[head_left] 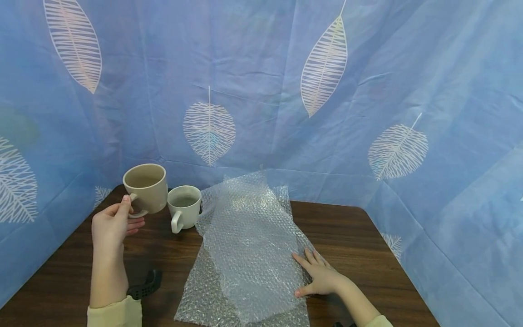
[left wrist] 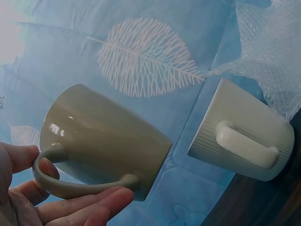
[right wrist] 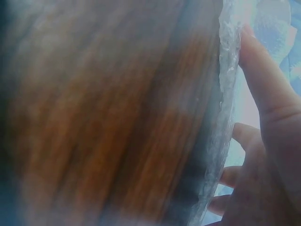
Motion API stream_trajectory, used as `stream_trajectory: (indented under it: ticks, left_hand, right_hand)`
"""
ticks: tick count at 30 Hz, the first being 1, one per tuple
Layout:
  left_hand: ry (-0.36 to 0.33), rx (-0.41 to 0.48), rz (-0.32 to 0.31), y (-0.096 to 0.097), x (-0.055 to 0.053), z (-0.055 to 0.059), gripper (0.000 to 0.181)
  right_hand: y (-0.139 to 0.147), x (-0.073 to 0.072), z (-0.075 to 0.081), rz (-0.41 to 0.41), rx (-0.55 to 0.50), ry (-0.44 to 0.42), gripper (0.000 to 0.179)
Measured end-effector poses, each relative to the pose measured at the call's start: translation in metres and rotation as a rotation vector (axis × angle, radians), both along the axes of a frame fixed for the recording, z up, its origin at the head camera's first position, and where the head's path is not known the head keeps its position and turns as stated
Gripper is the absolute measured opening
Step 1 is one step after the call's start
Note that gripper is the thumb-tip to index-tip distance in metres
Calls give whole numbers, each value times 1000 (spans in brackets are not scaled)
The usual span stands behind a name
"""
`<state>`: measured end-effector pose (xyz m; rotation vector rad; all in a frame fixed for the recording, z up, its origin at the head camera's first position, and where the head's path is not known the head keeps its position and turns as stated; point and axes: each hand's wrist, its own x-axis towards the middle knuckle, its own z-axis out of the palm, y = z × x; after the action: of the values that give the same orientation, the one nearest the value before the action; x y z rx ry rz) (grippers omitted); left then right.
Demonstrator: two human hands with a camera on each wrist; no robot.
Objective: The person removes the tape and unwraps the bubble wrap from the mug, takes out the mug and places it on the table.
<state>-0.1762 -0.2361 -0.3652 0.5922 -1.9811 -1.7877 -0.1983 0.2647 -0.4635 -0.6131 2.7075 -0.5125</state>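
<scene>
A beige mug (head_left: 152, 193) is gripped by its handle in my left hand (head_left: 112, 222), up off the table. In the left wrist view the thumb and a finger pinch the beige mug's handle (left wrist: 75, 188), with other fingers beneath it. Just right of it stands a white ribbed mug (head_left: 185, 209), its handle toward me. Sheets of bubble wrap (head_left: 253, 254) lie overlapped in the middle of the table. My right hand (head_left: 323, 274) rests with spread fingers on the right edge of the bubble wrap. The right wrist view shows these fingers (right wrist: 263, 75) against the wrap's edge.
A dark wood table (head_left: 347, 236) lies under everything. Behind it and at both sides hangs a blue cloth (head_left: 261, 91) with white leaf prints. A black strap (head_left: 146, 285) sits by my left wrist.
</scene>
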Motion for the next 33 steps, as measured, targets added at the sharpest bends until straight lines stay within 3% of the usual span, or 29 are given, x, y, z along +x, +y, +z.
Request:
stream_trajectory:
  ticks: [9, 24, 33]
  left_hand:
    - [-14, -14, 21, -2, -2, -4, 57]
    - [-25, 47, 18, -9, -6, -10, 55]
    - [-42, 49, 17, -15, -12, -24, 55]
  right_hand:
    - [0, 0, 0, -6, 0, -3, 105]
    - [0, 1, 0, -2, -2, -1, 104]
    - [0, 2, 1, -3, -5, -6, 105]
